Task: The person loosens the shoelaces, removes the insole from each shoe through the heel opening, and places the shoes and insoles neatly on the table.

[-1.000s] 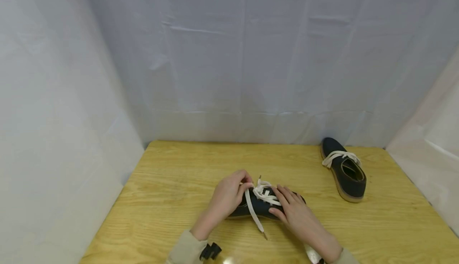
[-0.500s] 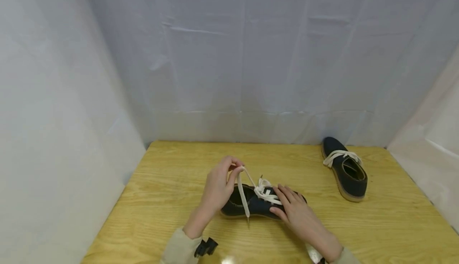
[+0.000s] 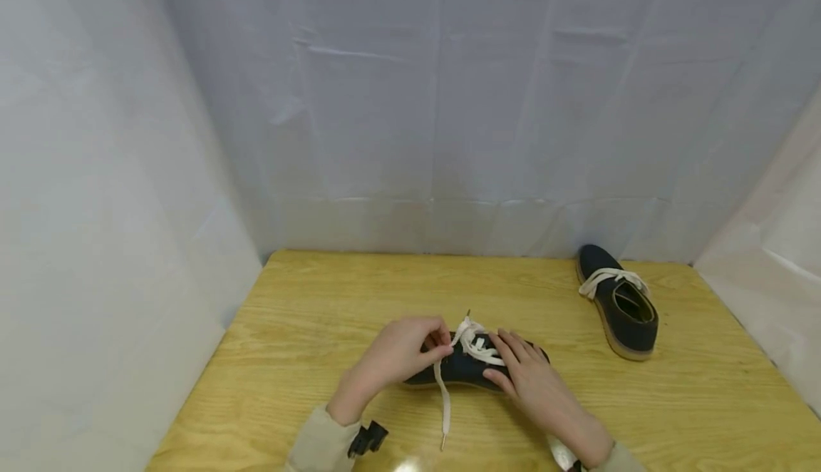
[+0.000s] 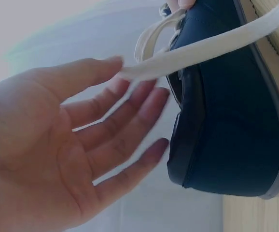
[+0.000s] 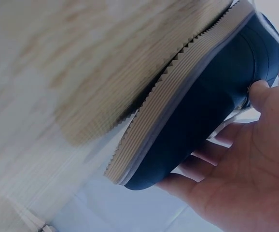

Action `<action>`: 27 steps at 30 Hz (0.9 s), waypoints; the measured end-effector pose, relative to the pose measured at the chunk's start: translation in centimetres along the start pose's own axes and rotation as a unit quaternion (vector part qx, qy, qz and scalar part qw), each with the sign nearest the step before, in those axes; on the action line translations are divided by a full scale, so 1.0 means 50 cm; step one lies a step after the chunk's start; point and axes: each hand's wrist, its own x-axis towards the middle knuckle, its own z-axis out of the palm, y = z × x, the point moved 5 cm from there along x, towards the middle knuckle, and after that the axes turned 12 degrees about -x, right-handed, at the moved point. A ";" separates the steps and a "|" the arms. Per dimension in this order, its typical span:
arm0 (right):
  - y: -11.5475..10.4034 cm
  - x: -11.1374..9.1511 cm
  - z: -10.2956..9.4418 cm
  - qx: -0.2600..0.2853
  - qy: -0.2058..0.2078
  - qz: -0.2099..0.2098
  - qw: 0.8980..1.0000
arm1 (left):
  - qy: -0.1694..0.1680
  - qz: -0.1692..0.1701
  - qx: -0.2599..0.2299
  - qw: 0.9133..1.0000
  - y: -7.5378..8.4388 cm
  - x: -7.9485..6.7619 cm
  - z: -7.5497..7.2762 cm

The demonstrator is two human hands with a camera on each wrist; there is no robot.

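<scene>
A dark navy shoe (image 3: pixel 467 369) with a ribbed tan sole lies across the front middle of the table, toe to the right. Its white shoelace (image 4: pixel 207 52) crosses the opening and hangs down the near side. My left hand (image 3: pixel 407 347) pinches the lace between thumb and index finger, above the ankle opening; its other fingers are spread loosely in the left wrist view. With my right hand (image 3: pixel 535 379) I hold the front of the shoe, fingers over the top and thumb on the near side. More lace is bunched in loops beside the right fingers.
A matching navy shoe (image 3: pixel 617 304) with white laces stands at the back right of the wooden table (image 3: pixel 308 294). Pale plastic sheeting (image 3: pixel 410 137) rises behind the table and along both sides.
My left hand lifted the lace up and left off the shoe, then came back down to the right, low over the opening. The right hand stayed in place.
</scene>
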 end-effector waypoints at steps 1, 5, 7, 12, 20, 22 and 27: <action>0.000 0.001 0.000 -0.001 0.001 0.000 1.000 | 0.001 -0.003 0.007 1.000 -0.001 0.000 0.000; 0.002 0.002 0.002 -0.006 -0.003 0.002 1.000 | 0.032 -0.028 0.014 0.999 -0.007 0.001 -0.005; 0.002 0.002 0.001 -0.007 -0.003 0.002 1.000 | 0.062 -0.029 0.013 0.998 -0.007 0.002 -0.007; -0.001 0.001 -0.002 -0.006 -0.006 -0.001 1.000 | 0.118 0.028 0.031 0.992 0.003 0.008 -0.002; 0.000 0.000 0.001 0.000 -0.005 -0.006 1.000 | 0.137 0.057 0.103 0.984 0.001 0.019 0.030; 0.001 0.000 0.002 0.002 -0.005 -0.006 1.000 | 0.148 0.059 0.111 0.981 -0.001 0.022 0.031; 0.002 0.001 0.004 0.006 -0.007 -0.002 1.000 | 0.179 0.061 0.119 0.975 -0.008 0.022 0.027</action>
